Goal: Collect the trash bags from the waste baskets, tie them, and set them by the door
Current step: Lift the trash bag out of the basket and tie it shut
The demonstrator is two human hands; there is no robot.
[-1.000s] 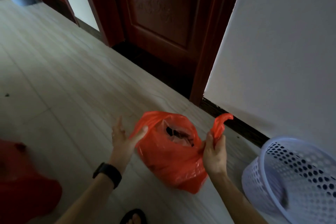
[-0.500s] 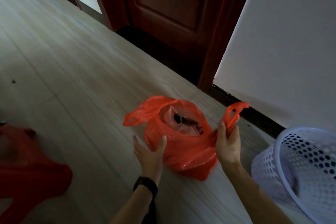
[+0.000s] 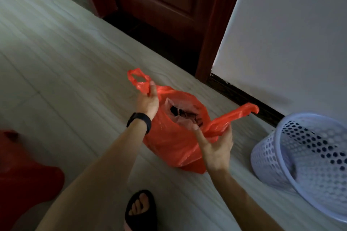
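Observation:
An orange-red trash bag [image 3: 174, 142] stands on the pale floor, its mouth open with dark scraps and crumpled paper inside. My left hand [image 3: 148, 100], a black band on its wrist, grips the bag's left handle loop and holds it up and to the left. My right hand [image 3: 217, 142] holds the right handle, which sticks out to the right past the fingers. A pale lilac perforated waste basket [image 3: 308, 163] stands tilted at the right, no bag in it.
A dark red wooden door [image 3: 165, 5] and its frame are straight ahead, with a white wall [image 3: 291, 33] to the right. Another red bag [image 3: 22, 178] lies at the lower left. My sandalled foot [image 3: 140, 210] is at the bottom.
My left hand went from the bag's side to its left handle and lifted it up. My right hand kept the right handle, shifting its hold lower along it.

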